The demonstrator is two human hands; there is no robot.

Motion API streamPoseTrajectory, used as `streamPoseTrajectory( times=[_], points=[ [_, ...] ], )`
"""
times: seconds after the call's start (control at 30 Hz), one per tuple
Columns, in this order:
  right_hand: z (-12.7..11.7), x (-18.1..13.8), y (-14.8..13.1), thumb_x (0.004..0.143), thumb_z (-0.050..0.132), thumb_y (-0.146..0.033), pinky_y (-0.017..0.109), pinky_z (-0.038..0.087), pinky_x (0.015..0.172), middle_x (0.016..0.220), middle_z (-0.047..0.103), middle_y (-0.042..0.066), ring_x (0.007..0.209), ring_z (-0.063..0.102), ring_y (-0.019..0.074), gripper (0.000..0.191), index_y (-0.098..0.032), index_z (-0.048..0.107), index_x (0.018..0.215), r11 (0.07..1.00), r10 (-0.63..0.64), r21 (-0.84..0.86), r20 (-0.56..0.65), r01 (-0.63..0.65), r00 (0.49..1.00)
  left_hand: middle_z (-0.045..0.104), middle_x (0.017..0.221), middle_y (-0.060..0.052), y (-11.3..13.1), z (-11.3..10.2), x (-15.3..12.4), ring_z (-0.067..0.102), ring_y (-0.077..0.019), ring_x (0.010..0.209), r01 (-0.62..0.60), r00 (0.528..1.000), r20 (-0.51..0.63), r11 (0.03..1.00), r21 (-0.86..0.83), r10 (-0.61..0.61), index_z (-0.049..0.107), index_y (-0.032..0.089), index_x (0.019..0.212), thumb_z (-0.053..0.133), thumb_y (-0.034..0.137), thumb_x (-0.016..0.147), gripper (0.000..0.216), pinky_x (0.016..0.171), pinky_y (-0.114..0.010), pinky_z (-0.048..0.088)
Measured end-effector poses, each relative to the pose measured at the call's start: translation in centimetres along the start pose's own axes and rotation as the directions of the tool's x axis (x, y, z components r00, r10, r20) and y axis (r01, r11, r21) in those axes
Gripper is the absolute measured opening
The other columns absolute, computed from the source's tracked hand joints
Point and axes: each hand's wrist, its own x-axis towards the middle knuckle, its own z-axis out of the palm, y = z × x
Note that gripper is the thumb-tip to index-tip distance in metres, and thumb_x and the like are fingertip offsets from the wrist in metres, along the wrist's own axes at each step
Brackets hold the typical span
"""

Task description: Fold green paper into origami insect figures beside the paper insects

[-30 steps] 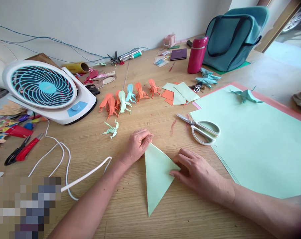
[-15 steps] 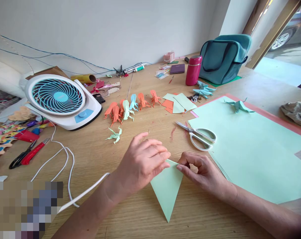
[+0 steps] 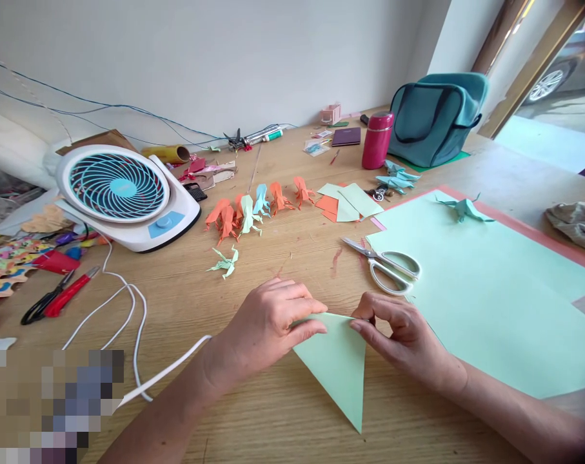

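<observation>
A pale green sheet of paper [image 3: 338, 367], folded into a triangle, hangs between both hands with one point toward the table's front. My left hand [image 3: 282, 322] is closed on its upper left edge, thumb in front and fingers behind. At the upper right corner, my right hand [image 3: 401, 335] pinches the paper between thumb and forefinger. White-handled scissors [image 3: 386, 264] lie just beyond my right hand, blades pointing left. Beyond my left hand a light green folded paper figure [image 3: 224, 261] rests on the wood.
A white fan [image 3: 128, 193] stands at left, its cord [image 3: 135, 335] looping toward my left forearm. Large green sheets [image 3: 505, 303] cover the right side. Orange paper figures [image 3: 277, 196], a pink flask [image 3: 378, 142] and a teal bag [image 3: 437, 119] stand farther back.
The triangle's lower point has swung to the right. My left hand has lowered and closed on the paper's upper edge, while my right hand keeps its pinch, slightly farther right.
</observation>
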Motion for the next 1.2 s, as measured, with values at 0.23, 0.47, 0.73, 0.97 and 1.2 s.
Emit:
streamPoseTrajectory(
  times=[0.23, 0.47, 0.73, 0.97, 1.2],
  points=[
    [-0.2, -0.1, 0.3, 0.096, 0.055, -0.024, 0.025, 0.036, 0.056, 0.066, 0.051, -0.002, 0.061, 0.045, 0.0111, 0.023, -0.020, 0.053, 0.074, 1.000, -0.025, -0.019, 0.004, 0.025, 1.000, 0.067, 0.078, -0.001, 0.3, -0.4, -0.1, 0.058, -0.0122, 0.071, 0.042, 0.999, 0.028, 0.999, -0.034, -0.041, 0.073, 0.017, 0.097, 0.065, 0.029, 0.091, 0.015, 0.066, -0.024, 0.044],
    [-0.3, 0.1, 0.0, 0.097, 0.054, -0.029, 0.026, 0.038, 0.057, 0.066, 0.054, -0.001, 0.061, 0.047, 0.0123, 0.025, -0.020, 0.056, 0.074, 1.000, -0.001, -0.019, 0.026, 0.002, 1.000, 0.065, 0.072, 0.000, 0.6, -0.5, -0.1, 0.056, -0.0109, 0.067, 0.044, 0.999, 0.014, 0.998, -0.046, -0.044, 0.074, 0.018, 0.092, 0.063, 0.026, 0.092, 0.013, 0.062, -0.022, 0.042],
    [0.0, 0.2, -0.3, 0.095, 0.057, -0.021, 0.026, 0.043, 0.063, 0.078, 0.062, 0.002, 0.070, 0.056, 0.0132, 0.008, -0.020, 0.065, 0.096, 0.998, -0.058, 0.023, 0.038, 0.057, 0.998, 0.063, 0.071, 0.001, 0.9, -0.1, 0.0, 0.057, -0.0122, 0.069, 0.144, 0.989, 0.048, 0.982, -0.120, -0.139, 0.075, 0.021, 0.090, 0.066, 0.022, 0.089, 0.009, 0.062, -0.022, 0.042],
    [0.4, 0.2, -0.9, 0.093, 0.059, -0.016, 0.025, 0.045, 0.060, 0.078, 0.061, 0.002, 0.068, 0.057, 0.0120, 0.010, -0.019, 0.069, 0.096, 0.988, -0.152, -0.007, -0.005, 0.152, 0.988, 0.064, 0.073, 0.000, 1.7, 0.5, 0.0, 0.058, -0.0123, 0.070, 0.141, 0.990, 0.048, 0.983, -0.114, -0.136, 0.074, 0.019, 0.087, 0.064, 0.020, 0.090, 0.010, 0.062, -0.022, 0.042],
    [0.3, 0.2, -0.9, 0.093, 0.057, -0.016, 0.025, 0.044, 0.057, 0.075, 0.059, 0.002, 0.065, 0.056, 0.0124, 0.012, -0.019, 0.069, 0.095, 0.984, -0.178, -0.031, -0.004, 0.178, 0.984, 0.064, 0.074, 0.000, 1.8, 0.7, -0.1, 0.057, -0.0126, 0.070, 0.099, 0.994, 0.053, 0.993, -0.063, -0.095, 0.073, 0.018, 0.088, 0.061, 0.020, 0.092, 0.012, 0.062, -0.023, 0.042]
  ],
)
